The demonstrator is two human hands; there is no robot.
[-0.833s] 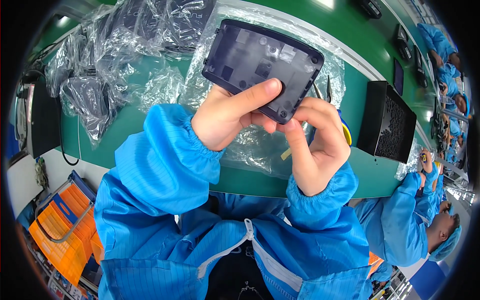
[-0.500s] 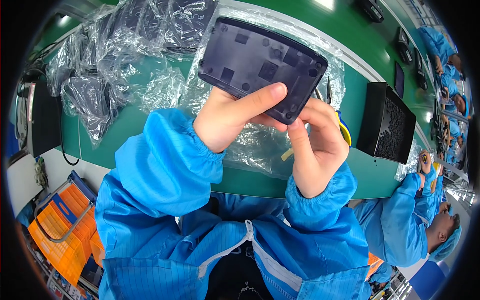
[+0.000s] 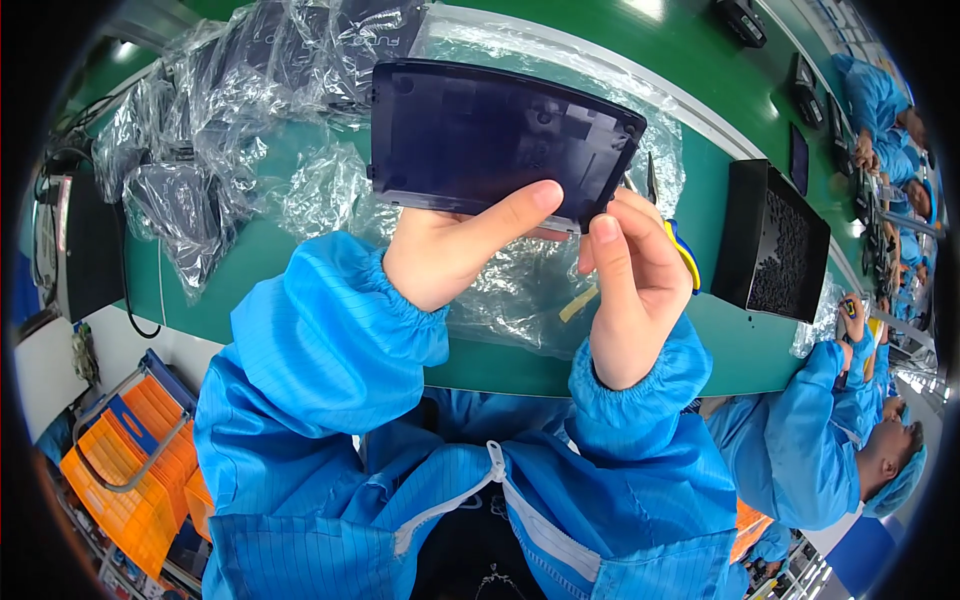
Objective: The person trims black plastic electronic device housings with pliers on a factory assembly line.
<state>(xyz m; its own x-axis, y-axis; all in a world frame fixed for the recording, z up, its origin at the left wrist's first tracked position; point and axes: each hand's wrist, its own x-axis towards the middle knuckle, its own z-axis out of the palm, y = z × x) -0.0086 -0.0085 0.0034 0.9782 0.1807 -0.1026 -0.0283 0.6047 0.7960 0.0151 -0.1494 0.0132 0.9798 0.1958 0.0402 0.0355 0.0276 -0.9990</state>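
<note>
A dark plastic cover panel (image 3: 480, 130), its moulded inner face turned up, is held above the bench over clear plastic film. My left hand (image 3: 455, 240) grips its near edge, thumb on top and fingers beneath. At the panel's near right corner is my right hand (image 3: 635, 265), thumb and forefinger close together at the edge. Whether a small part lies between those fingertips is hidden. Beside the right hand a tool with a yellow and blue handle (image 3: 685, 255) lies on the film, partly covered by that hand.
Bagged dark panels (image 3: 340, 50) are heaped at the far left on the green bench (image 3: 560, 375). A black bin (image 3: 745, 235) with many small black pieces stands at right. Orange crates (image 3: 130, 460) are at lower left. A co-worker in blue (image 3: 790, 440) sits at right.
The panel has shifted slightly left and tilted, so its inner face looks darker and flatter. My right thumb has moved up along the panel's corner. My left hand keeps its hold.
</note>
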